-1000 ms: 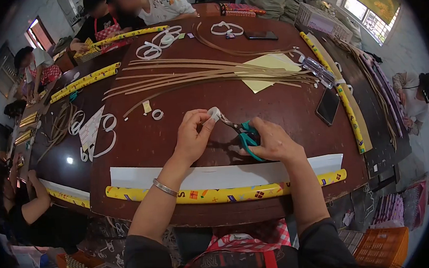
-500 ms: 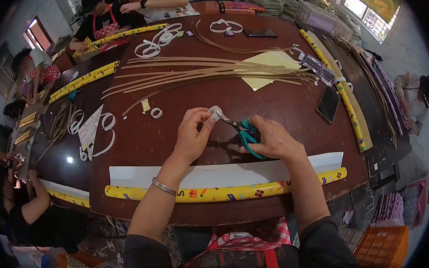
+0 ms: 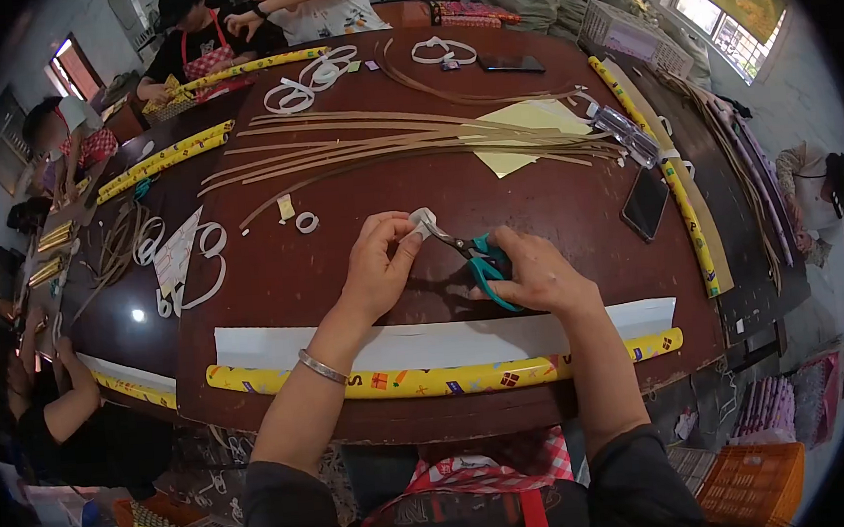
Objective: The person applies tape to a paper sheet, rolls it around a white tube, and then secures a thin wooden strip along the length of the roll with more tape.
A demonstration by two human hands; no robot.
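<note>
Over the middle of the dark red table (image 3: pixel 338 186), my left hand (image 3: pixel 379 264) pinches a small white roll of tape or strip (image 3: pixel 423 221) between thumb and fingers. My right hand (image 3: pixel 532 270) holds teal-handled scissors (image 3: pixel 486 269), their blades pointing up and left. The blade tips touch the white piece or lie right beside it. Below both hands, a yellow patterned roll (image 3: pixel 450 377) lies along the table's near edge, with its white sheet (image 3: pixel 447 340) partly unrolled behind it.
Brown strips (image 3: pixel 355 151) cross the table over yellow paper (image 3: pixel 503 160). A phone (image 3: pixel 646 206), a clear dispenser (image 3: pixel 627 137) and a long yellow roll (image 3: pixel 688 215) lie right. A white ring (image 3: pixel 309 222) and white loops (image 3: pixel 212 263) lie left. Co-workers (image 3: pixel 201 44) are at the far left.
The scissor blades have closed somewhat at the white piece. My hands have barely moved. At the back, a co-worker's arm has lifted and shifted.
</note>
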